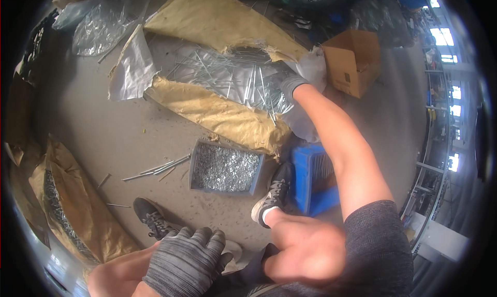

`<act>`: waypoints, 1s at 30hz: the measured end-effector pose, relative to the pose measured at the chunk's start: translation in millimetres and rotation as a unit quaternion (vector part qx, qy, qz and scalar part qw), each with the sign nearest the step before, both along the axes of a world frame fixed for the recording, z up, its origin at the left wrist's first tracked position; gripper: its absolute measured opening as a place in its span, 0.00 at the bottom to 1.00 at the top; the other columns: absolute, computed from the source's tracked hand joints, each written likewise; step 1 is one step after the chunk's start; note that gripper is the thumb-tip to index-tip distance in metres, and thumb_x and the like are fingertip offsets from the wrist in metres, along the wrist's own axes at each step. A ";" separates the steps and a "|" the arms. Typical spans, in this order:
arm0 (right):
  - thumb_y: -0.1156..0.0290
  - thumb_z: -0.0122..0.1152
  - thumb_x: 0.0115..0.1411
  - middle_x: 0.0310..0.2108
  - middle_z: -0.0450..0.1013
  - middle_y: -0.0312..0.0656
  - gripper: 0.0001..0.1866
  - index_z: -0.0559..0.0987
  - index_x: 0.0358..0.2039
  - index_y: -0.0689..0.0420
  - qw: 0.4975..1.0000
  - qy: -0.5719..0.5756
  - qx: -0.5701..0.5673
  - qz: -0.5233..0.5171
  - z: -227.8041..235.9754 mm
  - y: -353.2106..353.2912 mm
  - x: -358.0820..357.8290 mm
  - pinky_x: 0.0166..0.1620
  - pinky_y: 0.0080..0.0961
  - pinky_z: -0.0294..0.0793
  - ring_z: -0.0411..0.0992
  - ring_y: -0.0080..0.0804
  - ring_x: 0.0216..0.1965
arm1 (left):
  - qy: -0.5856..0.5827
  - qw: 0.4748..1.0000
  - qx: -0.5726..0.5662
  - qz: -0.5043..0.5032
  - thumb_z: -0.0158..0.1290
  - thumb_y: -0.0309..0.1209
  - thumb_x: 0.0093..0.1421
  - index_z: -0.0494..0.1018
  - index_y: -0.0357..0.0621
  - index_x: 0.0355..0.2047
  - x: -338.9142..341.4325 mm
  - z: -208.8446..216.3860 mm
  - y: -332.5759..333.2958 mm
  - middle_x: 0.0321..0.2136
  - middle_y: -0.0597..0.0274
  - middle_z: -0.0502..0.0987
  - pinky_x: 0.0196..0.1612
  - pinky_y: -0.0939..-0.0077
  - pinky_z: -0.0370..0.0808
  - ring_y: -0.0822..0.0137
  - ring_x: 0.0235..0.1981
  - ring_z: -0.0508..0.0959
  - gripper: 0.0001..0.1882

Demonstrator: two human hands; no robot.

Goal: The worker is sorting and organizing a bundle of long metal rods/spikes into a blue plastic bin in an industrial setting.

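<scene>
My left hand (185, 260), in a grey knit glove, rests by my left knee. Its fingers are curled, and their tips are turned out of sight, so anything inside them is hidden. Stretched far forward, my gloved right hand (283, 84) is at the right end of a torn yellow-brown sack (222, 113) lined with clear plastic. Thin silvery metal rods (253, 87) lie loose in the sack's opening, beside and under that hand. Its fingers are blurred and partly hidden, so I cannot see whether they grip any rods.
A grey bin (192, 167) of small metal parts stands between my shoes, with a blue crate (305, 193) at its right. Loose rods (158, 167) lie on the floor. Behind is an open cardboard box (352, 64); another sack (85, 209) lies left, and clear plastic bags (103, 28) lie far left.
</scene>
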State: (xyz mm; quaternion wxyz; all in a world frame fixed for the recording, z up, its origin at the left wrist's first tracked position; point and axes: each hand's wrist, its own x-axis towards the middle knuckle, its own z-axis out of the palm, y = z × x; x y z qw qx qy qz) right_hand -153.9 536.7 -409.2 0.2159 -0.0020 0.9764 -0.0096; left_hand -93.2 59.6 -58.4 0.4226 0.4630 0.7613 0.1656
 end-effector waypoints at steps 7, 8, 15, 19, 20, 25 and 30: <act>0.70 0.51 0.64 0.57 0.71 0.54 0.20 0.75 0.55 0.59 0.984 -0.050 0.130 0.111 5.4 -26.4 38.6 0.59 0.35 0.71 0.70 0.47 0.59 | -0.019 0.999 -0.029 0.030 0.53 0.38 0.62 0.74 0.40 0.48 -6.2 2.9 4.0 0.40 0.50 0.78 0.46 0.56 0.73 0.49 0.42 0.77 0.18; 0.70 0.51 0.64 0.57 0.71 0.54 0.20 0.75 0.55 0.59 0.984 -0.047 0.127 0.112 24.9 -42.6 32.7 0.59 0.35 0.71 0.70 0.47 0.59 | -0.017 0.999 -0.030 0.033 0.53 0.38 0.62 0.74 0.40 0.48 -6.3 3.6 3.8 0.40 0.50 0.78 0.46 0.56 0.73 0.49 0.42 0.77 0.18; 0.65 0.51 0.62 0.51 0.76 0.52 0.20 0.78 0.52 0.60 0.980 -0.107 0.166 0.030 90.6 -86.2 12.1 0.54 0.40 0.73 0.75 0.47 0.52 | -0.022 0.999 -0.012 0.036 0.53 0.38 0.61 0.75 0.40 0.48 -3.2 4.8 2.7 0.41 0.51 0.78 0.47 0.57 0.73 0.51 0.43 0.77 0.18; 0.66 0.46 0.64 0.48 0.78 0.52 0.20 0.79 0.50 0.60 0.971 -0.191 0.125 0.076 130.7 -96.0 -9.0 0.54 0.40 0.74 0.77 0.50 0.49 | -0.014 0.999 -0.027 0.036 0.53 0.38 0.60 0.75 0.41 0.48 1.4 7.6 -2.5 0.41 0.51 0.78 0.47 0.57 0.74 0.51 0.43 0.77 0.19; 0.67 0.52 0.61 0.49 0.77 0.51 0.17 0.81 0.47 0.56 0.986 -0.131 0.096 0.029 98.1 -62.5 2.5 0.53 0.39 0.75 0.77 0.48 0.50 | -0.011 0.999 -0.015 0.030 0.54 0.39 0.59 0.75 0.41 0.48 1.9 7.9 1.0 0.41 0.51 0.78 0.47 0.58 0.74 0.52 0.42 0.78 0.20; 0.73 0.64 0.50 0.46 0.79 0.50 0.18 0.83 0.44 0.52 0.963 -0.153 0.044 0.219 127.6 -65.7 -29.9 0.50 0.38 0.76 0.77 0.47 0.48 | -0.003 1.000 -0.003 0.009 0.55 0.40 0.57 0.74 0.41 0.48 4.4 8.8 -4.4 0.40 0.51 0.78 0.46 0.58 0.74 0.52 0.42 0.78 0.22; 0.70 0.63 0.52 0.43 0.79 0.52 0.22 0.80 0.51 0.51 0.977 -0.206 0.036 0.031 135.9 -44.8 -46.4 0.48 0.41 0.76 0.77 0.50 0.47 | -0.001 1.000 -0.004 -0.001 0.55 0.41 0.57 0.74 0.41 0.48 7.2 5.8 -4.6 0.40 0.51 0.78 0.45 0.58 0.74 0.52 0.41 0.78 0.22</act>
